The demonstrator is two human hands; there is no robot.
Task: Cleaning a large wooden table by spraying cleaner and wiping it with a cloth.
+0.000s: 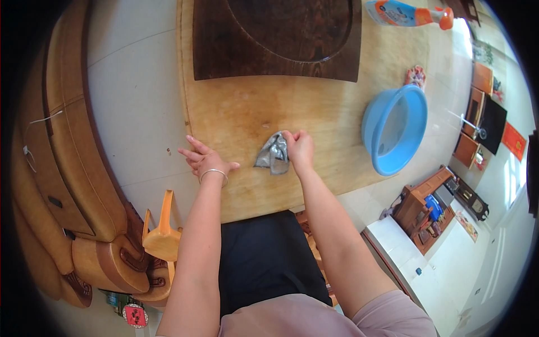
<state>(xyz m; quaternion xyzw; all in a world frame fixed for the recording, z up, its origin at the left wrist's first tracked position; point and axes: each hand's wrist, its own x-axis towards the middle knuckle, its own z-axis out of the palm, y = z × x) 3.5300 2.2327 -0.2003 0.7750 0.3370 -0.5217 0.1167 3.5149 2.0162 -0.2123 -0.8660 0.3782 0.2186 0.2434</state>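
My right hand pinches one edge of a wet-looking grey cloth, which hangs in folds over the light wooden table. At the table's left edge, my left hand is spread with its fingers apart and holds nothing; a thin bangle circles that wrist. Whether the left palm touches the tabletop is hard to tell. Beyond both hands lies a dark brown wooden board with a round recessed area. To the right, a light blue plastic basin stands near the table's right side.
A spray bottle with an orange head lies at the far right of the table. Behind the basin sits a crumpled patterned cloth. Left of the table are a yellow plastic stool and a brown leather sofa across pale floor tiles.
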